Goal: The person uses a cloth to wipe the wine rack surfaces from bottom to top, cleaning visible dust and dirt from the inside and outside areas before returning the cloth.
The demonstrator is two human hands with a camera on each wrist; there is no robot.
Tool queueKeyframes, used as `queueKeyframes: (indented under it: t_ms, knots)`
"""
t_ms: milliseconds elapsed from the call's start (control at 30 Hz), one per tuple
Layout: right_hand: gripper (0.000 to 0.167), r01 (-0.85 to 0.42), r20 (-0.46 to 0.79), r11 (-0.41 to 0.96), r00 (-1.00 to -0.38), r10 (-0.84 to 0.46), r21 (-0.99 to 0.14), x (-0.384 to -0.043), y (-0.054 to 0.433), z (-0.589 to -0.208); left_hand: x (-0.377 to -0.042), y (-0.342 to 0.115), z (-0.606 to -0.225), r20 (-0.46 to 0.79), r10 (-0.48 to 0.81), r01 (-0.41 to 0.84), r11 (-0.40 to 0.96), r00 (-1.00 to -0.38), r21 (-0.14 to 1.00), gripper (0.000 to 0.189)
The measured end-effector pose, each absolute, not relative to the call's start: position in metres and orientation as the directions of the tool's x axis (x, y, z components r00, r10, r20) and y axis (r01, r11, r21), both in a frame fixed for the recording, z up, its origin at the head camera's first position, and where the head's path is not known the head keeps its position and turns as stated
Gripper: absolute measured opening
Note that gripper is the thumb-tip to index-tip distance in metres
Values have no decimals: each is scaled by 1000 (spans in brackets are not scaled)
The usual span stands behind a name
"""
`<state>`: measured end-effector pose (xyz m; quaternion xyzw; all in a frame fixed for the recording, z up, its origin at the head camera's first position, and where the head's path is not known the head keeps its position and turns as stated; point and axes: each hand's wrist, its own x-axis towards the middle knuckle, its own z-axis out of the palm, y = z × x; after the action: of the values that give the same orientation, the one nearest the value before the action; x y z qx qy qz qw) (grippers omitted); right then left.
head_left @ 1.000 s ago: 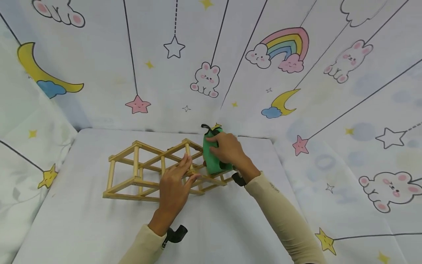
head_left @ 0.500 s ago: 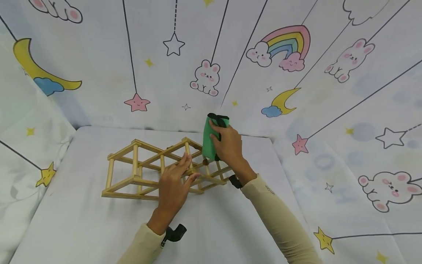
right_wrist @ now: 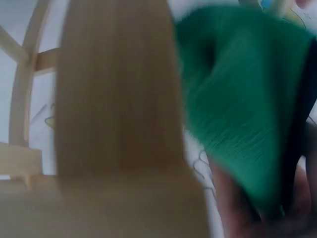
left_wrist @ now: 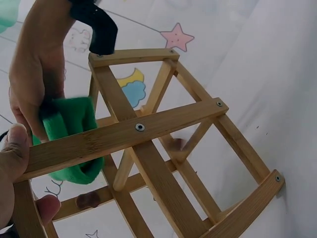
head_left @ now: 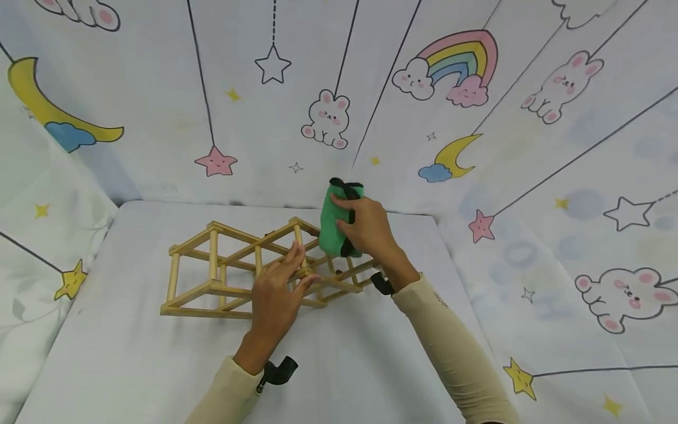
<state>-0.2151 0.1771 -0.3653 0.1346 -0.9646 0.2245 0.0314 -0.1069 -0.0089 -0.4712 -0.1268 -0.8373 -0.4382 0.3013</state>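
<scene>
A slatted wooden rack [head_left: 213, 256] of bars and round posts stands on the white table. My left hand [head_left: 274, 303] holds its front middle; in the left wrist view the thumb [left_wrist: 16, 144] and a fingertip [left_wrist: 48, 208] lie on either side of a wooden bar. My right hand [head_left: 371, 227] grips a folded green cloth [head_left: 329, 227] with black edging, above the rack's right part. The cloth looms large and blurred beside a wooden slat [right_wrist: 119, 89] in the right wrist view. My right palm is hidden.
The white tabletop [head_left: 344, 365] spreads in front of the rack. Behind and at both sides hang white sheets [head_left: 254, 123] printed with rabbits, stars and moons. Dark brown spots [left_wrist: 88, 200] show on some bars.
My right hand has raised the green cloth from low on the rack's right end, and then shifted it slightly left. My left hand keeps its place on the rack.
</scene>
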Motion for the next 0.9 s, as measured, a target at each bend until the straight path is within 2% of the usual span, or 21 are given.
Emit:
queueKeyframes:
  t_ms: [67, 133, 233, 333, 400, 500, 567, 633, 700, 767, 800, 833, 900]
  knots:
    - [54, -303, 218, 862, -948, -231, -406, -216, 174, -369, -107, -9, -471, 612, -53, 472, 586, -789, 659, 70]
    - [55, -322, 212, 876, -942, -259, -359, -215, 171, -376, -108, -10, -471, 609, -56, 469, 584, -791, 663, 71]
    - [52, -322, 44, 902, -945, -323, -287, -213, 171, -383, -108, -10, -473, 609, -56, 472, 578, -791, 666, 71]
    - [51, -268, -87, 914, -948, -306, -304, -209, 175, -378, -108, -9, -473, 610, -52, 477, 572, -791, 667, 70]
    - [51, -241, -31, 907, -963, -268, -346, -208, 176, -372, -108, -9, -473, 610, -51, 477, 574, -791, 666, 70]
    - [52, -259, 147, 876, -965, -217, -408, -208, 177, -371, -108, -9, -473, 606, -55, 471, 576, -794, 669, 70]
    - [53, -285, 214, 881, -953, -217, -378, -209, 175, -376, -108, -9, -473, 604, -58, 467, 576, -795, 670, 70]
    - [52, -297, 158, 898, -953, -258, -323, -209, 173, -381, -108, -9, -473, 601, -58, 466, 573, -797, 674, 70]
    - [51, -304, 33, 911, -951, -307, -281, -207, 172, -383, -108, -9, -473, 601, -58, 466, 573, -797, 674, 70]
    - [50, -296, -84, 920, -941, -327, -259, -205, 172, -381, -108, -9, -472, 598, -56, 466, 572, -799, 675, 70]
    - [50, -285, -104, 920, -941, -322, -268, -204, 172, -379, -108, -9, -472, 598, -55, 465, 573, -800, 675, 69]
    - [49, -269, -89, 916, -947, -307, -296, -204, 171, -377, -108, -8, -472, 597, -55, 464, 574, -800, 675, 70]
    - [50, -248, 23, 895, -966, -258, -370, -203, 170, -374, -108, -8, -473, 598, -59, 462, 576, -799, 674, 70]
